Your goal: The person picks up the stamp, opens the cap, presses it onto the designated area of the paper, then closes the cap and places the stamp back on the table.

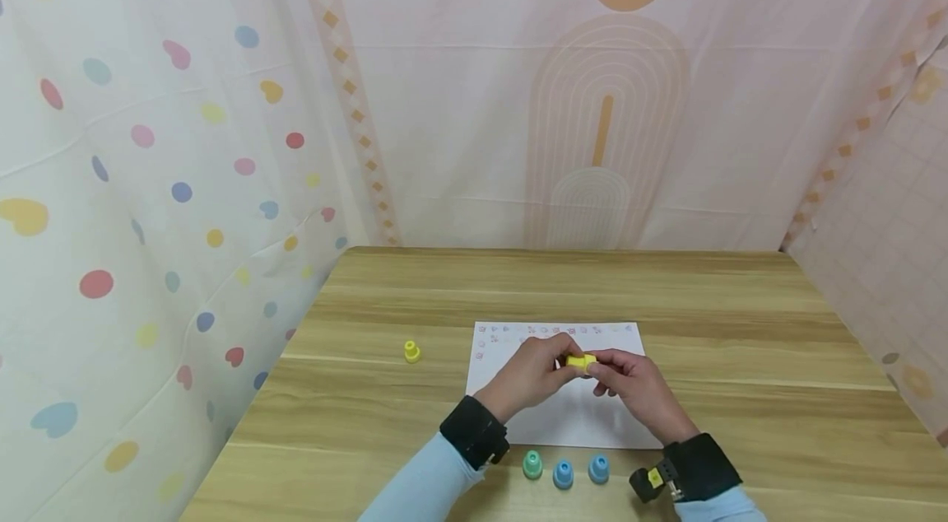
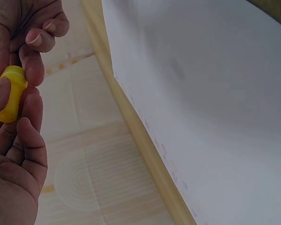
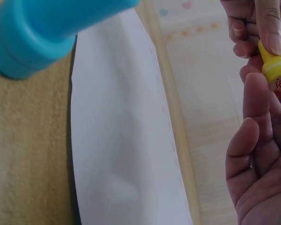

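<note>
A small yellow stamp [image 1: 581,361] is held above the white paper [image 1: 570,415] between both hands. My left hand [image 1: 529,374] pinches its narrower handle, as the left wrist view also shows the yellow stamp [image 2: 11,96]. From the right, my right hand [image 1: 640,390] has thumb and fingers at the wider end. In the right wrist view, a red design shows on the end face of the stamp [image 3: 275,72]. Small reddish and purple prints run along the paper's top edge, with a few below at its left.
Another yellow stamp [image 1: 411,351] stands on the wooden table [image 1: 355,407], left of the paper. Near the paper's front edge stand a green stamp [image 1: 532,464] and two blue ones, the nearer being the middle blue stamp [image 1: 563,474]. Patterned curtains [image 1: 459,94] surround the table.
</note>
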The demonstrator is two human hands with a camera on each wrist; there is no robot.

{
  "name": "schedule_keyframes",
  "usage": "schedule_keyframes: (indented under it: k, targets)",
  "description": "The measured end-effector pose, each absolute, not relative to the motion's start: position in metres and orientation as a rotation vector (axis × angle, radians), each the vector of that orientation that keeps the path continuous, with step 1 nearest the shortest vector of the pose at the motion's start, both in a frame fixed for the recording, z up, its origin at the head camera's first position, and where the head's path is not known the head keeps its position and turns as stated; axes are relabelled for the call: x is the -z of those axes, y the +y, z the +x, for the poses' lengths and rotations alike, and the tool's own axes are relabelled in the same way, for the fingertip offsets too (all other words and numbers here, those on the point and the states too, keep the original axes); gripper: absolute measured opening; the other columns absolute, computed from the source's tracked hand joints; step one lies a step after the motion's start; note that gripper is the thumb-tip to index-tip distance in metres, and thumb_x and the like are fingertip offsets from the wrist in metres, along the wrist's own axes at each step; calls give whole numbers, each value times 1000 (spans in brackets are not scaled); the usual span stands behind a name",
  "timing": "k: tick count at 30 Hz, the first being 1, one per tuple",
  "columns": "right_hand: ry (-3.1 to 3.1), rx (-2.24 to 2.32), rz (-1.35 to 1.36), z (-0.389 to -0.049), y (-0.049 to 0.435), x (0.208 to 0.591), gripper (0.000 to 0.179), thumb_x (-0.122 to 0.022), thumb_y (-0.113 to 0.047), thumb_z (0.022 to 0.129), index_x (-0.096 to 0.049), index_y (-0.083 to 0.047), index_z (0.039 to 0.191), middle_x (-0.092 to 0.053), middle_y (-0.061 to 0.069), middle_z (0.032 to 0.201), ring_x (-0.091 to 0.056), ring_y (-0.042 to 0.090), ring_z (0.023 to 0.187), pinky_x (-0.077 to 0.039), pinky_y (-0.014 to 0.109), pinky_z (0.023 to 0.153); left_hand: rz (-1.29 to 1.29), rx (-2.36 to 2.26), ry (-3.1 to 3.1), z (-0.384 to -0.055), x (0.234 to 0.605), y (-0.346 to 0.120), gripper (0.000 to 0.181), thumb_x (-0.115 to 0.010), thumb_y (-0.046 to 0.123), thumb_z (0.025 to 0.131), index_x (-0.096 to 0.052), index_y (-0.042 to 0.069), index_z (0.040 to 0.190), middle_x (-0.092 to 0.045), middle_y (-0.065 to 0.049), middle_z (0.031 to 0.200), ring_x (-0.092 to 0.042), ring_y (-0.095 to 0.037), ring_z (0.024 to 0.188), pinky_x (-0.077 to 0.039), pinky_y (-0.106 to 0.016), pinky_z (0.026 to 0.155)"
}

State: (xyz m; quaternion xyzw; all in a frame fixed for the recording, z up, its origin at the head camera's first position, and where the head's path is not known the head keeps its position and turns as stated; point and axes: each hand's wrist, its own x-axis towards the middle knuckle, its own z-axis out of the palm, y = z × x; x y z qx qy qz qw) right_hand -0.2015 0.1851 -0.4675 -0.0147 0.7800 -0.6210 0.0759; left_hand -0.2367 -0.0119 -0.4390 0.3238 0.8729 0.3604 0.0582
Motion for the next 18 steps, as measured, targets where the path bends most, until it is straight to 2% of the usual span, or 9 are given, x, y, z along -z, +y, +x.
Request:
schedule_keyframes:
  k: [9,18]
  targets:
    - [2311,1868,-56,-203,183,471,34,-62,-27,99,-65,-2,122,-67,10,101,-61,23,84,-49,32,77,1003,-1075,2663,-237,442,-13,14,-71,19,93,-65,14,104,-57,9,82,-49,-6,74,-44,-18,64]
    - [2307,1829,-87,-201,183,470,37,-60,-33,100,-65,-2,120,-70,7,102,-60,24,85,-47,34,79,1042,-1041,2641,-238,442,-16,13,-72,20,92,-65,15,103,-59,10,84,-51,-6,77,-45,-18,68]
